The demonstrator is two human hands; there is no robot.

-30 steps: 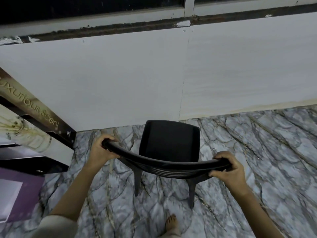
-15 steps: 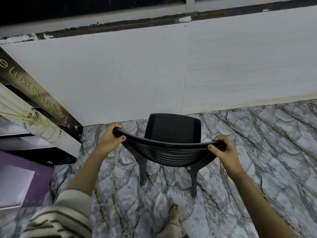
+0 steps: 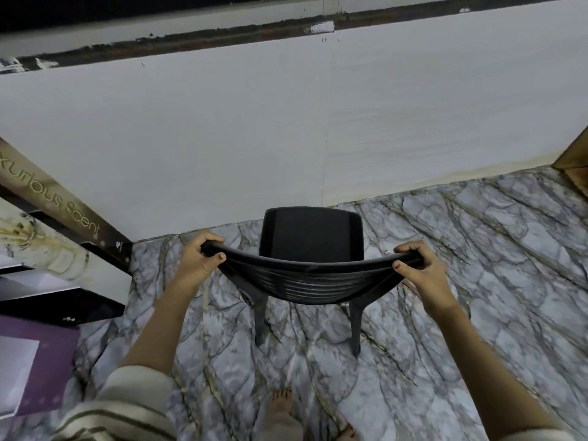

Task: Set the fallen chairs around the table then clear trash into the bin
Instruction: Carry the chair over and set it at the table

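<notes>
On the marbled floor [image 3: 477, 281] near the white wall [image 3: 222, 138], a black chair [image 3: 310, 246] stands upright, held by its backrest.

Left hand [image 3: 199, 259] wraps its fingers over the left end of the curved top rail, thumb underneath; right hand [image 3: 420, 265] grips the right end the same way. Two rear legs rest on the floor, seat facing the wall. A bare foot [image 3: 281, 404] stands just behind the chair, and a printed banner [image 3: 63, 211] leans at the left.
</notes>
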